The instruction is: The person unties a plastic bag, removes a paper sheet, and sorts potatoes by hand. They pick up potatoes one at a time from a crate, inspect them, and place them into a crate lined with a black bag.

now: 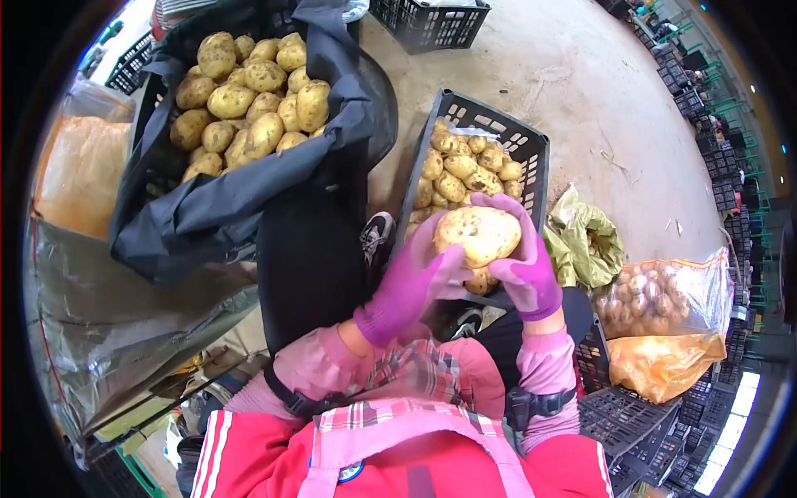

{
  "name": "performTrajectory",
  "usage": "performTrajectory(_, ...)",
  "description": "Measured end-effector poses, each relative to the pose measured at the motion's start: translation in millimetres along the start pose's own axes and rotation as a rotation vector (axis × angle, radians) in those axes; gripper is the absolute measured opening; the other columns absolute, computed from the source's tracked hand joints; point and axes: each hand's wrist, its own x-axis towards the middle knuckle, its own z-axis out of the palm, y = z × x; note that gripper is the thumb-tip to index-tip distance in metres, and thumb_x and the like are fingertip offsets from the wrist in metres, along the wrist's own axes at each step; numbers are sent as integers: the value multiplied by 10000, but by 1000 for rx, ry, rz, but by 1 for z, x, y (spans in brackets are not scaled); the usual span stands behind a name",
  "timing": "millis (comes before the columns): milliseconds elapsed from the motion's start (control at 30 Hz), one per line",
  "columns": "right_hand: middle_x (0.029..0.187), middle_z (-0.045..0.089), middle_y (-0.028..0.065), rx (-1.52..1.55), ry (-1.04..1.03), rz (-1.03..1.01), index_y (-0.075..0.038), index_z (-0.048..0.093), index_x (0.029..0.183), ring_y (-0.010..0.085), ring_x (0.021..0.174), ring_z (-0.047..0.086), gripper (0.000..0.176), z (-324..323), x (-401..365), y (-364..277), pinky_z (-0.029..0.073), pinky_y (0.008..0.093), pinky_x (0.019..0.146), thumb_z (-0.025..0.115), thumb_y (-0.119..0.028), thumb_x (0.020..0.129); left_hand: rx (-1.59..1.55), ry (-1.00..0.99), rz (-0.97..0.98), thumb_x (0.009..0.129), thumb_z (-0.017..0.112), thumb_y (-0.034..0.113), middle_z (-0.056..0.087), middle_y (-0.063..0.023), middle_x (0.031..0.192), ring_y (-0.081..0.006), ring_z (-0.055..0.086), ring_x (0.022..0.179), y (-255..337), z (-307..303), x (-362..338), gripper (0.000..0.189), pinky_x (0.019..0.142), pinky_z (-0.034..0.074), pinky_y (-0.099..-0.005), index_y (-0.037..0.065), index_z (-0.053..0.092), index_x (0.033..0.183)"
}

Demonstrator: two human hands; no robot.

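A large pale-yellow potato [477, 236] with brown specks is held up between my two hands. My left hand [421, 270], in a pink-purple glove, grips its left side with the thumb across the front. On the other side my right hand [529, 261], gloved the same way, wraps round the potato's right edge. Just beyond and below them stands a black plastic crate [538, 158] with many smaller, dirt-marked potatoes [462, 170] in it. Part of the crate's near end is hidden by my hands.
On the left, a crate lined with dark cloth [224, 203] holds larger potatoes [264, 76]. A green sack [584, 236] lies right of the black crate, near a clear bag of small potatoes [647, 299]. Another black crate [429, 25] stands at the top, on concrete floor [598, 108].
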Motion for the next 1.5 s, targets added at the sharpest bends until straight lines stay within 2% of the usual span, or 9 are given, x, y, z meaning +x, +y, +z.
performTrajectory(233, 1409, 435, 123, -264, 201, 19, -34, 328, 1458, 209, 1272, 449, 766, 23, -41, 4, 357, 335, 1074, 722, -262, 841, 733, -26, 797, 965, 564, 150, 424, -118, 1410, -181, 426, 1286, -27, -21, -1, 582, 1039, 360, -291, 2, 302, 1463)
performTrajectory(533, 1406, 447, 129, -154, 238, -36, -21, 326, 1446, 228, 1276, 466, 798, 45, -51, -8, 381, 347, 1065, 747, -116, 775, 162, -54, 288, 1029, 428, 288, 569, -113, 1248, -166, 604, 1074, -2, -13, -2, 401, 886, 511, -297, 18, 525, 1310)
performTrajectory(667, 1394, 456, 132, -478, 177, -208, -27, 328, 1445, 235, 1259, 491, 808, 34, -49, 4, 417, 339, 1039, 757, -113, 766, 653, -78, 552, 1034, 415, 316, 609, -92, 1177, -161, 607, 1070, -16, -25, 8, 402, 852, 533, -302, 21, 569, 1260)
performTrajectory(867, 1311, 487, 127, -116, 283, 102, -34, 362, 1418, 208, 1145, 566, 727, 47, -54, -11, 562, 308, 826, 737, -312, 860, 174, -64, 402, 1032, 416, 312, 570, -135, 1258, -188, 596, 1109, -4, -19, -2, 425, 864, 537, -309, -25, 570, 1237)
performTrajectory(1067, 1211, 557, 131, -198, 358, 86, -21, 409, 1377, 207, 991, 640, 669, 44, -56, -5, 586, 289, 738, 686, -388, 891, 728, -14, 800, 1017, 470, 240, 545, -155, 1315, -199, 570, 1155, -14, -11, -6, 384, 938, 473, -307, -33, 545, 1277)
performTrajectory(1200, 1227, 549, 138, -197, 386, 153, -15, 416, 1369, 210, 1021, 630, 649, 45, -59, 1, 586, 283, 712, 678, -379, 900, 679, -46, 655, 974, 539, 139, 557, -173, 1302, -230, 586, 1142, -13, -16, -4, 381, 958, 454, -316, -28, 506, 1314)
performTrajectory(1267, 1231, 548, 138, -160, 399, 142, -13, 417, 1369, 212, 1061, 613, 649, 52, -60, -2, 575, 286, 758, 697, -349, 889, 609, -96, 587, 954, 552, 109, 583, -200, 1263, -268, 598, 1137, -4, -23, -6, 385, 964, 458, -340, -43, 494, 1304)
performTrajectory(1367, 1256, 534, 136, -205, 383, 13, -9, 419, 1372, 216, 1132, 576, 662, 52, -62, 2, 536, 302, 864, 739, -267, 853, 1062, -72, 804, 941, 567, 121, 580, -194, 1247, -284, 610, 1093, -6, -32, 2, 385, 956, 470, -352, -47, 495, 1280)
performTrajectory(1500, 1318, 497, 138, -362, 320, -239, -7, 409, 1389, 220, 1204, 525, 740, 46, -57, 14, 445, 334, 1013, 786, -136, 766, 499, -176, 356, 1039, 390, 235, 571, -140, 1241, -205, 604, 1110, -30, -37, 13, 382, 868, 554, -339, 5, 493, 1326)
